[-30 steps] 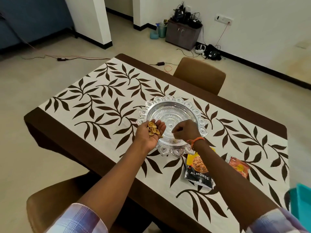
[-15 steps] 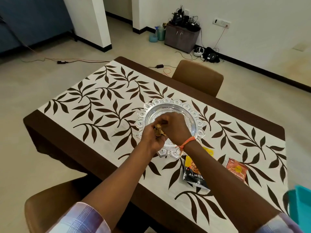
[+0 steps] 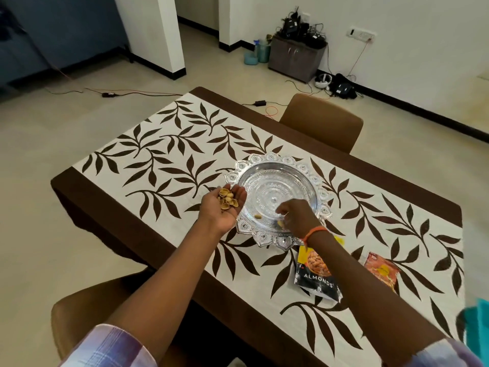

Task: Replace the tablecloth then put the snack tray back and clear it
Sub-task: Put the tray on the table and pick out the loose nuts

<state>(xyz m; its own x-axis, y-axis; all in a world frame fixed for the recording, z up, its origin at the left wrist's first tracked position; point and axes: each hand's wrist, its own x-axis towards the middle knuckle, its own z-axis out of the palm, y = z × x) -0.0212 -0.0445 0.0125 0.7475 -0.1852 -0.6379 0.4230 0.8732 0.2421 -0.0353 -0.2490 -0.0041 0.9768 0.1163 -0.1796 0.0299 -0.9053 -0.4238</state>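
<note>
Tablecloth (image 3: 164, 165): white with a dark brown leaf print and brown border. It covers the table, with its long axis running from far left to near right.

Left hand (image 3: 225, 205): held palm up over the cloth, at the left rim of the tray. The fingers are cupped and point toward the far side. A small pile of tan nut shells (image 3: 226, 200) rests in the palm.

Snack tray (image 3: 275, 197): a round silver dish with a scalloped, embossed rim. It lies flat on the tablecloth near the table centre. Being round, it has no distinct long axis. One loose shell piece (image 3: 258, 216) lies on its near inner surface.

Right hand (image 3: 297, 217): reaches into the near right part of the tray, fingers curled downward. A small tan piece shows at the fingertips; whether it is pinched cannot be told because of blur. An orange band (image 3: 315, 232) circles the wrist.

Almonds packet (image 3: 316, 274): lies flat on the cloth just near of the tray, partly under the right forearm. An orange packet (image 3: 382, 271) lies to its right, apart from it.
</note>
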